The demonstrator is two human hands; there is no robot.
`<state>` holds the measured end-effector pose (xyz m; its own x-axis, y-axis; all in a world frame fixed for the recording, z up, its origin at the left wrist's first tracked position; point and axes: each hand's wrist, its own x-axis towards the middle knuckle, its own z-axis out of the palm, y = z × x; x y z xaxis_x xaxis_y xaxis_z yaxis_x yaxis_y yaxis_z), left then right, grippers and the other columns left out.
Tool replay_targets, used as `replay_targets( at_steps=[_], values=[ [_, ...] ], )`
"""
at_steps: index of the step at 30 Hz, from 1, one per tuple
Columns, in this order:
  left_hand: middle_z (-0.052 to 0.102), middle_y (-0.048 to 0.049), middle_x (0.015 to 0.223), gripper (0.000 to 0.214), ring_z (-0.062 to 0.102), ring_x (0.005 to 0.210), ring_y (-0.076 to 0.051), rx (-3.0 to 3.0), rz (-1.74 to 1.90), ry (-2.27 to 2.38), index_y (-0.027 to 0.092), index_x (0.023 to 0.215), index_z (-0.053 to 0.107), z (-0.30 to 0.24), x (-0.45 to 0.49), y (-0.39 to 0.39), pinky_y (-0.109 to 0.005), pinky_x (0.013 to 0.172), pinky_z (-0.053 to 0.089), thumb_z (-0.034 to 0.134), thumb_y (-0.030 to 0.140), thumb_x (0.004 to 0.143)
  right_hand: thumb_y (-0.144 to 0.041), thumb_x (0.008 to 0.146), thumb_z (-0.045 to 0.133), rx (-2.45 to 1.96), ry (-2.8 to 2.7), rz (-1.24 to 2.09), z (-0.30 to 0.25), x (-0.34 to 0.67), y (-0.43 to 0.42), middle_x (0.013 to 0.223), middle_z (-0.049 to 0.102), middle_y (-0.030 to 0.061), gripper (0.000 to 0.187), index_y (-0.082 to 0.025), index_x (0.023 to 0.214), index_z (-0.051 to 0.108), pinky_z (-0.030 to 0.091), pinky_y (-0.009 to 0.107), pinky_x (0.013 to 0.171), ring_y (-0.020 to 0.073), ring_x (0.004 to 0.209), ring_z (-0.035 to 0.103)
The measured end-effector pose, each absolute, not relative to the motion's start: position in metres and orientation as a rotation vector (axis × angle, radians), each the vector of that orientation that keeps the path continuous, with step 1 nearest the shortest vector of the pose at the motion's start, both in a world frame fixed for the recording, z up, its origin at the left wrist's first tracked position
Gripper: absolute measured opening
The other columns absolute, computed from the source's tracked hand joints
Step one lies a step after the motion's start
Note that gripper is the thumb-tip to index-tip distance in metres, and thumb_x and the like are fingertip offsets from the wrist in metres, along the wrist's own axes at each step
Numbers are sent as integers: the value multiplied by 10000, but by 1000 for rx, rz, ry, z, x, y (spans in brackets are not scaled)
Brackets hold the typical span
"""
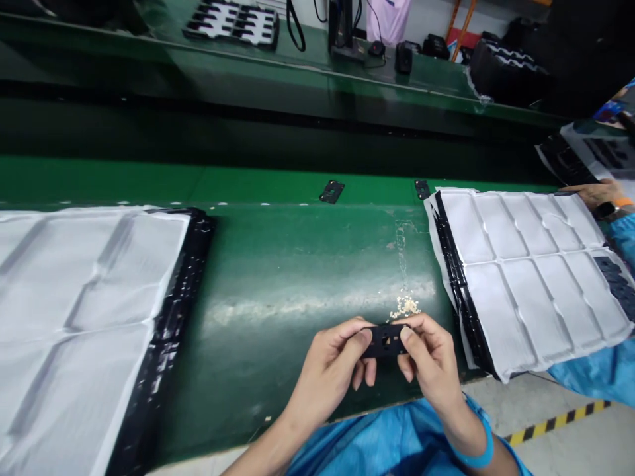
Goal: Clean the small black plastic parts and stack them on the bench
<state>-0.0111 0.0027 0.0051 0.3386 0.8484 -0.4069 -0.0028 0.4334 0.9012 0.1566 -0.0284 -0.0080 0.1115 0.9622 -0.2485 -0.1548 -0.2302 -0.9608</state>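
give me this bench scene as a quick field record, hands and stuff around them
left hand: pinches left end of small black part
right hand: pinches right end of the same part
surface: green bench
near hands: pale crumbs
left side: white sheet over black tray
right side: white sheet on stacked trays
far right: another person's hand

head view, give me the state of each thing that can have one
left hand: pinching the left end of the black part
right hand: pinching its right end
black part: held level above the green bench
left tray stack: covered by a white sheet
right tray stack: covered by a white sheet
two small black parts: lying loose on the belt
crumbs: scattered on the bench
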Motion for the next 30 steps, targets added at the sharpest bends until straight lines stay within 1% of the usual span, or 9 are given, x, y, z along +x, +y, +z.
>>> replay_targets(
  at_steps=[6, 10, 13, 15, 18, 20, 26, 28, 30],
  values=[
    [596, 29, 505, 349, 483, 395, -108, 1044, 694, 1042, 155, 874, 691, 6, -10, 4, -221, 450, 391, 566, 466, 973, -617, 876, 749, -1350, -752, 1349, -12, 154, -25, 526, 362, -117, 463, -201, 751, 586, 228, 147, 338, 25, 354, 265],
    [600, 32, 533, 353, 504, 431, -110, 1072, 688, 1025, 157, 905, 675, 4, -10, 1, -225, 486, 419, 550, 477, 989, -606, 863, 763, -1345, -733, 1364, -17, 154, -24, 556, 363, -114, 469, -203, 729, 564, 219, 144, 340, 20, 372, 245],
    [627, 29, 554, 335, 522, 468, -118, 1099, 668, 1049, 163, 949, 660, 11, -21, 2, -225, 508, 429, 559, 480, 989, -575, 931, 718, -1317, -840, 1386, -19, 152, -23, 545, 420, -103, 416, -184, 816, 638, 248, 158, 361, 31, 359, 315],
    [629, 35, 549, 310, 524, 477, -121, 1161, 656, 1106, 172, 959, 658, 19, -37, 11, -216, 495, 408, 584, 473, 977, -515, 977, 695, -1292, -947, 1423, -21, 150, -22, 564, 501, -84, 345, -170, 997, 700, 310, 171, 399, 51, 378, 406],
    [634, 32, 528, 285, 523, 471, -126, 1311, 633, 1236, 175, 946, 679, 28, -66, 43, -208, 471, 369, 616, 453, 948, -464, 989, 697, -1258, -1037, 1432, -25, 146, -20, 835, 701, 20, 375, -190, 1244, 679, 390, 197, 444, 70, 455, 518],
    [656, 15, 525, 285, 531, 457, -133, 1377, 596, 1323, 167, 940, 682, 27, -82, 74, -217, 475, 385, 615, 444, 931, -469, 991, 692, -1260, -1058, 1403, -29, 147, -19, 1004, 730, 74, 376, -195, 1247, 683, 413, 211, 453, 78, 499, 544],
    [704, -43, 577, 273, 661, 513, -191, 1502, 405, 1593, 178, 835, 631, 5, -98, 165, -281, 569, 520, 596, 427, 941, -513, 1015, 652, -1351, -1094, 1334, -45, 157, -21, 926, 737, 81, 378, -165, 1135, 738, 457, 238, 512, 112, 550, 550],
    [732, -63, 653, 250, 734, 632, -245, 1596, 345, 1684, 176, 843, 659, 5, -97, 183, -322, 656, 559, 656, 414, 919, -516, 1022, 637, -1375, -1133, 1302, -48, 160, -23, 892, 736, 75, 374, -167, 1081, 759, 466, 240, 532, 120, 560, 560],
    [781, -116, 918, 214, 774, 925, -315, 1714, 321, 1811, 171, 942, 693, 8, -92, 199, -378, 844, 570, 675, 383, 922, -505, 1034, 617, -1389, -1190, 1260, -49, 162, -24, 843, 732, 66, 366, -176, 1008, 775, 462, 241, 540, 129, 565, 569]
  ],
)
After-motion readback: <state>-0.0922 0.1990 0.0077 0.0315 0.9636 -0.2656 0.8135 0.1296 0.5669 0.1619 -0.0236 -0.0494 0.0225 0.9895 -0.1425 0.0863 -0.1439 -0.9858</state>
